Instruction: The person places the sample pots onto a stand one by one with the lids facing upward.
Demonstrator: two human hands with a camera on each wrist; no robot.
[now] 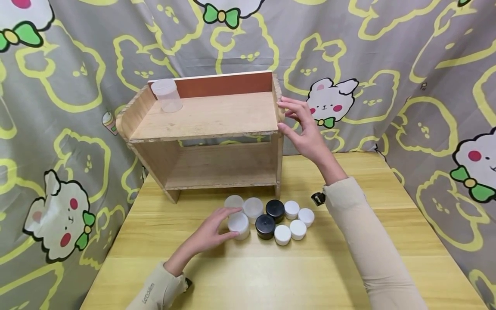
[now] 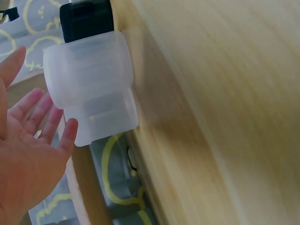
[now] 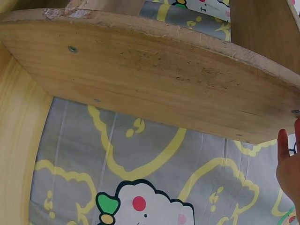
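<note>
My L hand (image 1: pixel 211 230) is wide, thumb and fingers apart, right by the front clear jar (image 1: pixel 238 225), approx. low middle of the pic. Can't tell if I touch it; in the L wrist view my fingers are straight, not wrapped round it. My R hand (image 1: pixel 308 133), up and R of ctr., has fingers resting on the R side of the wood shelf (image 1: pixel 151 161), w/ no jar in it.

How much is done? Just a bit, I'd say: 1 clear tub (image 1: pixel 167 97) is up on the top board (image 1: pixel 217 116), upper L of the pic. The rest are down on the table (image 1: pixel 348 275), low ctr.: 2 more clear pots (image 1: pixel 253 209) behind my jar, 2 black jars (image 1: pixel 265 227) R of those, and 4 little white jars (image 1: pixel 282 235) more to the R. So 1 up, 9 down.

In the way: the jars sit v. close, w/ clear pots crowding mine at the back. The top board is high, w/ raised ends (image 1: pixel 135 114).

Other stuff: a gray curtain (image 1: pixel 372 64) w/ yellow animals, back and sides. A black thing (image 1: pixel 318 198) is by my R sleeve (image 1: pixel 379 245).
</note>
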